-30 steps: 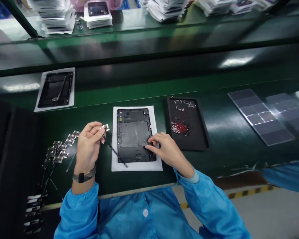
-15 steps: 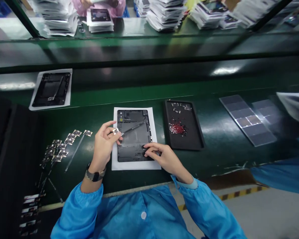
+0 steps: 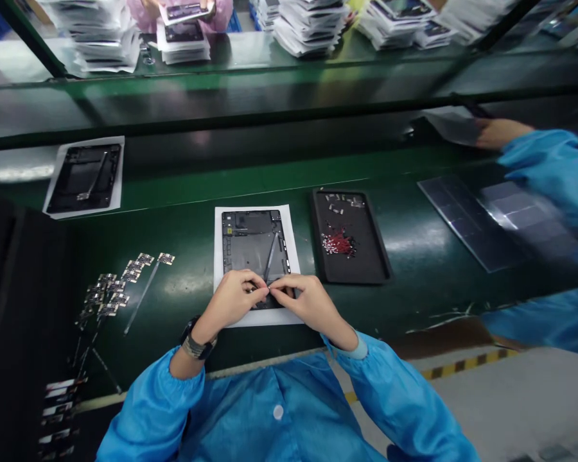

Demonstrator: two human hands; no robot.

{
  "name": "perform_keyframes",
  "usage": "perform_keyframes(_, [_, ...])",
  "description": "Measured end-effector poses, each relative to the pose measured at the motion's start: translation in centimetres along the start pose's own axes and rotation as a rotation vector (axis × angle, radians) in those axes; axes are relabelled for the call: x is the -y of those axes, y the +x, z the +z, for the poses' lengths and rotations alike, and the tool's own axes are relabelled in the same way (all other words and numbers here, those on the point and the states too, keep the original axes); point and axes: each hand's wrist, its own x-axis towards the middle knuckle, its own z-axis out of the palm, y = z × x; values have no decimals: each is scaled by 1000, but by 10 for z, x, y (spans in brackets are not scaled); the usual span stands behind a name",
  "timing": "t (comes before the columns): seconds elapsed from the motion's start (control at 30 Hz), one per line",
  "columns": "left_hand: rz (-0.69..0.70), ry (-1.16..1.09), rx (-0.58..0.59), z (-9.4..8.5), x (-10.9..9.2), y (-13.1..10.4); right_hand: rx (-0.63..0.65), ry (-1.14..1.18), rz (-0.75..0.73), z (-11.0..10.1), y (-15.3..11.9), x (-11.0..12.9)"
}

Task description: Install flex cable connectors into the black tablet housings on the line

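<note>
Evidently, in the head view, the left hand point(image 3: 234, 298) pinches the near end of a thin strip point(image 3: 271, 258), which lies over a black case point(image 3: 250, 250) on a white sheet point(image 3: 264, 319). The right hand point(image 3: 313, 298) meets it, fingertips drawn narrow, perhaps to steady that end; whether they grip it is hidden. The sheet probably shields the case from the bench point(image 3: 187, 221). A tray point(image 3: 370, 263) with red wires point(image 3: 338, 243) and loose boards point(image 3: 106, 292) flank the case, presumably for easy reach.
</note>
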Motion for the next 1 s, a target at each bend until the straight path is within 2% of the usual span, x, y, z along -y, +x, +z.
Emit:
perform_keyframes(0.1, [-9,-5,-5,2,3,2,-24,-96,-73,3,-1,2])
perform_keyframes(0.23, [0,36,-17,5,7,5,-6,-138,-91,3,-1,5])
perform_keyframes(0.53, [57,51,40,-10,-4,-1,37,72,5,-6,3,3])
perform_keyframes(0.77, [-67,-148,-75,-9,-6,0,32,184,40,-4,1,4])
perform_keyframes(1.0, [-129,-227,-143,-4,-8,2,26,140,-13,-2,-1,3])
